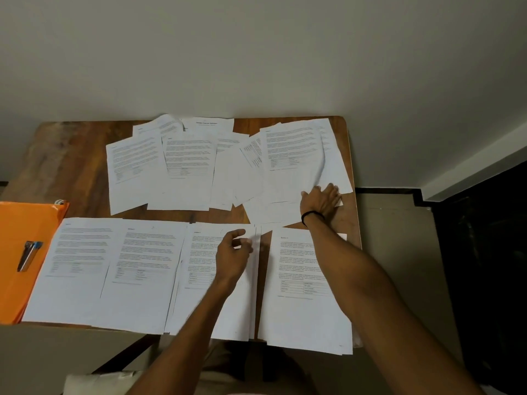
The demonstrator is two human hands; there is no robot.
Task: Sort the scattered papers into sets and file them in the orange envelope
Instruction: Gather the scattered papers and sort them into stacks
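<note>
Papers (188,163) scattered on far bench (71,166), sorted piles (137,269) nearer | likely thin, limp, slippery: lift by a corner | right hand (320,202) fingers flat on sheet | left hand (233,249) half-curled, grip unclear | orange envelope (17,280) at left edge

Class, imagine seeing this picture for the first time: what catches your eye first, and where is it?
The orange envelope glows at the left, a pen on it. Loose sheets sprawl at the back; four stacks line the front. The right hand lies flat on the back-right sheets; the left hand is over the third stack.
</note>
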